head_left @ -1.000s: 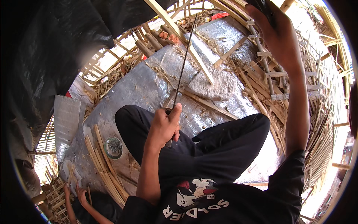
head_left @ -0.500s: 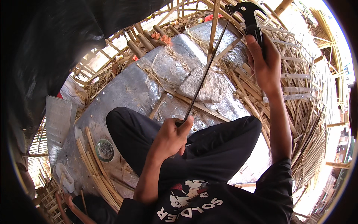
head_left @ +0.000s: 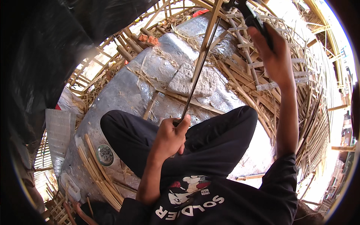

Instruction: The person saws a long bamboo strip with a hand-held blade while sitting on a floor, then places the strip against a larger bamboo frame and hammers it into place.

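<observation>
Clamping fingers of left hand (head_left: 169,137) around knife (head_left: 194,87) (likely stiff; best held by handle), those of right hand (head_left: 277,56) around black tool (head_left: 257,23), probably head-heavy.

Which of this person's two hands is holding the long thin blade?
The left hand, lower in the view, grips the long thin blade. The right hand, raised near the top, holds a black tool instead.
</observation>
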Demonstrator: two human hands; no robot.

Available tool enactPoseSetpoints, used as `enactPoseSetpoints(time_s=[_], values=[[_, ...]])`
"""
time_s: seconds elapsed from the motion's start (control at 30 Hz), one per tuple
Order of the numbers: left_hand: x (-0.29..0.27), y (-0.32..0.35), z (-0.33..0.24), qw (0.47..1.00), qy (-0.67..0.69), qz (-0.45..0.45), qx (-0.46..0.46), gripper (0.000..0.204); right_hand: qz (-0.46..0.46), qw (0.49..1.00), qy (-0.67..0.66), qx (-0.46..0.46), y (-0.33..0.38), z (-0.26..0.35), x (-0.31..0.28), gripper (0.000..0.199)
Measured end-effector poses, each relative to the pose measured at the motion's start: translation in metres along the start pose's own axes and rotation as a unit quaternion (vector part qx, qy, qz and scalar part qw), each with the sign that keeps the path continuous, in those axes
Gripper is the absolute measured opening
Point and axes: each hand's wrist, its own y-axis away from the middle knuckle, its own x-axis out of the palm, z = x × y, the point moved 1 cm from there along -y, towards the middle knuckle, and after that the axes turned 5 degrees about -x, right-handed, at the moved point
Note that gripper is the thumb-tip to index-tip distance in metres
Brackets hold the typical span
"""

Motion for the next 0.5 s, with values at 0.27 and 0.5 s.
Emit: enactPoseSetpoints(time_s=[0.27,0.5], values=[[0.013,0.003,-0.014,0.998,-0.053,-0.015,0.008,0.054,-0.041,0.99,0.069,-0.117,0.013,-0.026,0.02,0.043],[0.021,-0.01,0.002,0.997,-0.055,0.047,0.002,0.058,-0.031,0.997,0.066,0.038,0.016,-0.005,-0.021,0.04]])
